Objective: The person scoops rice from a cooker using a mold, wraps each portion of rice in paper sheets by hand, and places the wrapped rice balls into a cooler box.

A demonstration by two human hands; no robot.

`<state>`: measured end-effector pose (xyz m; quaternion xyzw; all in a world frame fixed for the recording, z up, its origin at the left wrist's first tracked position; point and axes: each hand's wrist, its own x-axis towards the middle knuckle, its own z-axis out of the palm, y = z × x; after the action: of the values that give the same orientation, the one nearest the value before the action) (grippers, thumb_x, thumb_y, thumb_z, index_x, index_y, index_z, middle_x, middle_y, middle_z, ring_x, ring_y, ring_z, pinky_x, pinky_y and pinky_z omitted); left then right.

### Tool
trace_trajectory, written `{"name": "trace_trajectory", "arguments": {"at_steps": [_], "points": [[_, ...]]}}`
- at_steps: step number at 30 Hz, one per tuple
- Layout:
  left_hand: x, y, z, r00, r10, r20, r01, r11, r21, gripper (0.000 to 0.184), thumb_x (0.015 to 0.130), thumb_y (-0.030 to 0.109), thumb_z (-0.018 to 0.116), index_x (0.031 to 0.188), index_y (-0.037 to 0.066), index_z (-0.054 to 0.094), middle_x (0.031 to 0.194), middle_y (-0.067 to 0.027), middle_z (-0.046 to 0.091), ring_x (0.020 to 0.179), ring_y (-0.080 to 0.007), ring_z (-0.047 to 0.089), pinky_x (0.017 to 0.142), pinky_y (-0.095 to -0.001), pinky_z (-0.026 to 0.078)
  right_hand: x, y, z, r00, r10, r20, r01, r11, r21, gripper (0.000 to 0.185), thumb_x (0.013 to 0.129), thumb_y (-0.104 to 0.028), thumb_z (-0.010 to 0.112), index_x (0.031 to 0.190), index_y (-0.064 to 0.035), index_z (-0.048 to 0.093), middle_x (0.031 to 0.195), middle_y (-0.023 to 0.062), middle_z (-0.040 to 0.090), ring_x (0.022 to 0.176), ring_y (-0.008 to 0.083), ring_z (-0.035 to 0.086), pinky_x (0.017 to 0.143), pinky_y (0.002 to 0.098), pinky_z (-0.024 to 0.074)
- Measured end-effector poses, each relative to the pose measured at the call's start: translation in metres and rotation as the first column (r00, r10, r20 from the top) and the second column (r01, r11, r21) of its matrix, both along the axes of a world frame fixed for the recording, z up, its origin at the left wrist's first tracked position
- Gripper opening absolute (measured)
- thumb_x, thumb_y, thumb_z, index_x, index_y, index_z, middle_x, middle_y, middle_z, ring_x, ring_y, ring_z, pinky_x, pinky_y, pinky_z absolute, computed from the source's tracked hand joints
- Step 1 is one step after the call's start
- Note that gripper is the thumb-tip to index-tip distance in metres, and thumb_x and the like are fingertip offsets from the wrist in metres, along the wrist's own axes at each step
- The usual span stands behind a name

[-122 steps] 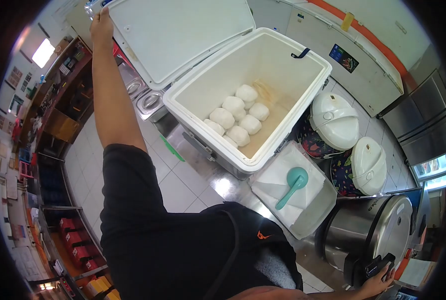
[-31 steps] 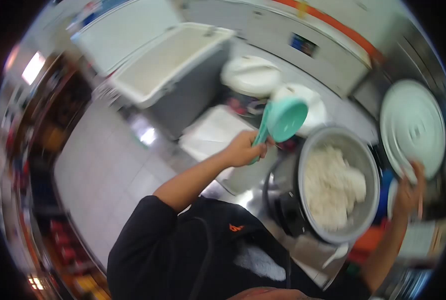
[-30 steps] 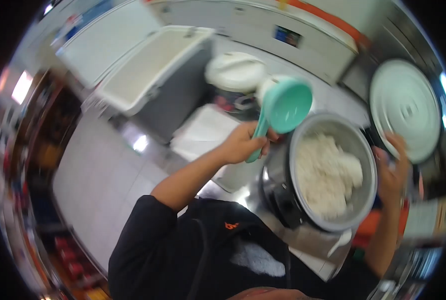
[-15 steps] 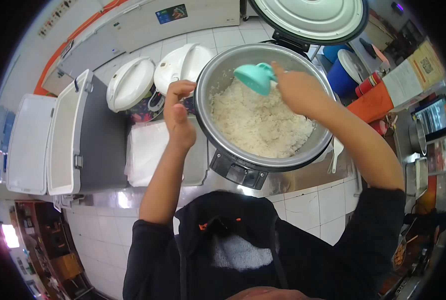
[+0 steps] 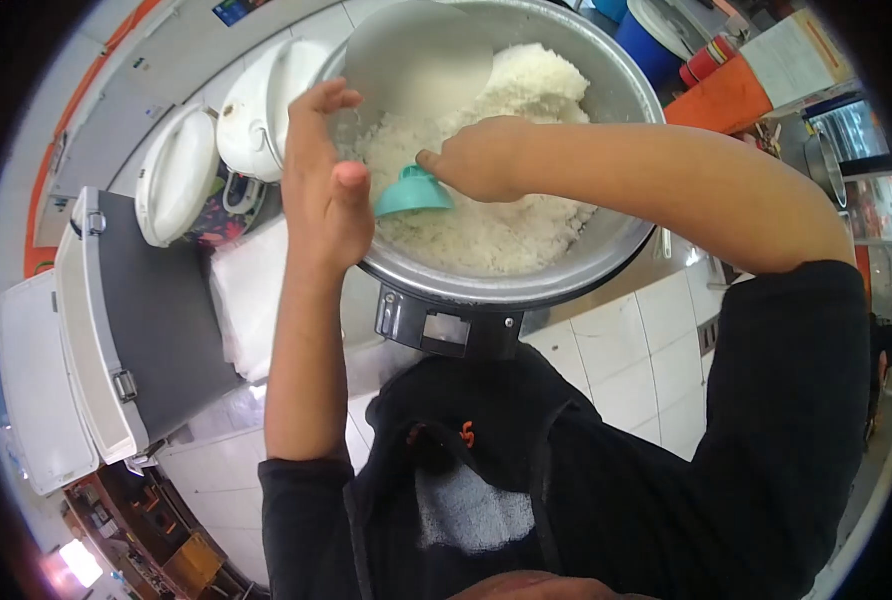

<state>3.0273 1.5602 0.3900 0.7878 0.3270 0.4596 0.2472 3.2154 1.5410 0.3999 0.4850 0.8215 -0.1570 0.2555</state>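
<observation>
Teal scoop (image 5: 413,194): mouth down on rice (image 5: 486,245), at eight o'clock in pot (image 5: 631,90); clamped in right hand's (image 5: 491,160) fingers, seemingly for control. Left hand (image 5: 318,190): fingers apart, empty, beside nine o'clock rim, perhaps for balance.

No text legible; orange mark (image 5: 466,433) on black clothing (image 5: 616,490) (too small to read)

"What is covering the floor (image 5: 611,345)?"
"Pale tiles (image 5: 216,475); a brown shelf unit (image 5: 136,520) is standing at lower left."
"What is glowing beside it?"
"A bright patch (image 5: 81,562); I can't quite tell its source."
</observation>
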Motion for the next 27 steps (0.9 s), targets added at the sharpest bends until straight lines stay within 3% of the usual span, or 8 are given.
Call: {"name": "trace_trajectory", "arguments": {"at_steps": [9, 15, 18, 20, 21, 25, 26, 27], "points": [[0.001, 0.003, -0.005, 0.995, 0.068, -0.071, -0.053, 0.979, 0.195, 0.093, 0.087, 0.080, 0.037, 0.128, -0.003, 0.051, 0.113, -0.0203, 0.061, 0.105, -0.0366, 0.057, 0.091, -0.0426, 0.043, 0.025, -0.060, 0.023, 0.982, -0.128, -0.140, 0.110, 0.986, -0.129, 0.058, 0.092, -0.005, 0.049, 0.148, -0.0024, 0.036, 0.101, 0.0247, 0.067, 0.096, 0.0394, 0.067, 0.084, 0.0467, 0.0529], [-0.001, 0.007, -0.008, 0.992, 0.116, -0.041, -0.101, 0.958, 0.270, 0.087, 0.090, 0.076, 0.037, 0.124, -0.002, 0.053, 0.111, -0.0185, 0.061, 0.104, -0.0362, 0.056, 0.090, -0.0439, 0.041, 0.054, -0.059, 0.046, 0.946, -0.233, -0.227, 0.172, 0.951, -0.257, 0.053, 0.093, -0.007, 0.052, 0.145, -0.0029, 0.043, 0.095, 0.0257, 0.067, 0.093, 0.0405, 0.066, 0.085, 0.0450, 0.0514], [-0.016, 0.003, -0.017, 0.985, 0.140, 0.100, -0.164, 0.940, 0.300, 0.083, 0.094, 0.072, 0.032, 0.121, -0.003, 0.054, 0.111, -0.0186, 0.059, 0.105, -0.0360, 0.054, 0.093, -0.0424, 0.039, 0.084, -0.050, 0.040, 0.846, -0.184, -0.501, 0.050, 0.962, -0.269, 0.038, 0.094, -0.011, 0.054, 0.129, 0.0024, 0.055, 0.090, 0.0220, 0.068, 0.079, 0.0304, 0.067, 0.069, 0.0380, 0.0521], [-0.036, 0.001, -0.035, 0.936, 0.265, 0.233, -0.340, 0.851, 0.400, 0.082, 0.096, 0.070, 0.030, 0.119, -0.004, 0.054, 0.113, -0.0193, 0.057, 0.106, -0.0361, 0.052, 0.096, -0.0422, 0.037, 0.086, -0.041, 0.059, 0.701, -0.660, -0.272, 0.399, 0.678, -0.617, 0.030, 0.095, -0.015, 0.054, 0.119, 0.0025, 0.060, 0.083, 0.0168, 0.068, 0.063, 0.0186, 0.061, 0.060, 0.0294, 0.0492], [-0.057, 0.000, -0.052, 0.919, 0.318, 0.235, -0.387, 0.842, 0.376, 0.079, 0.097, 0.068, 0.030, 0.118, -0.004, 0.055, 0.115, -0.0188, 0.056, 0.107, -0.0352, 0.051, 0.098, -0.0425, 0.037, 0.091, -0.039, 0.061, 0.718, -0.638, -0.277, 0.383, 0.695, -0.609, 0.030, 0.095, -0.015, 0.054, 0.119, 0.0025, 0.060, 0.083, 0.0168, 0.068, 0.063, 0.0186, 0.061, 0.060, 0.0294, 0.0492], [-0.187, -0.016, -0.130, 0.781, 0.610, 0.132, -0.624, 0.771, 0.130, 0.067, 0.097, 0.064, 0.040, 0.111, 0.001, 0.059, 0.110, -0.0138, 0.058, 0.105, -0.0287, 0.053, 0.092, -0.0394, 0.039, 0.130, -0.041, 0.044, 0.172, -0.764, -0.622, 0.368, 0.635, -0.679, 0.034, 0.094, -0.019, 0.057, 0.119, 0.0044, 0.056, 0.082, 0.0155, 0.068, 0.054, 0.0122, 0.056, 0.049, 0.0248, 0.0444], [-0.226, -0.021, -0.156, 0.749, 0.649, 0.134, -0.662, 0.742, 0.108, 0.048, 0.098, 0.049, 0.053, 0.107, 0.003, 0.060, 0.106, -0.0125, 0.060, 0.102, -0.0285, 0.054, 0.090, -0.0396, 0.041, 0.128, -0.045, 0.046, 0.090, -0.731, -0.677, 0.344, 0.661, -0.667, 0.040, 0.092, -0.029, 0.065, 0.113, 0.0048, 0.058, 0.081, 0.0142, 0.068, 0.050, 0.0115, 0.055, 0.046, 0.0218, 0.0423], [-0.259, -0.034, -0.172, 0.663, 0.748, 0.017, -0.749, 0.662, 0.031, 0.038, 0.095, 0.040, 0.059, 0.105, 0.003, 0.061, 0.106, -0.0128, 0.061, 0.101, -0.0295, 0.055, 0.090, -0.0408, 0.042, 0.135, -0.052, 0.050, 0.039, -0.728, -0.684, 0.372, 0.646, -0.666, 0.045, 0.094, -0.025, 0.061, 0.124, 0.0065, 0.050, 0.083, 0.0165, 0.068, 0.047, 0.0104, 0.053, 0.044, 0.0214, 0.0405]]}}
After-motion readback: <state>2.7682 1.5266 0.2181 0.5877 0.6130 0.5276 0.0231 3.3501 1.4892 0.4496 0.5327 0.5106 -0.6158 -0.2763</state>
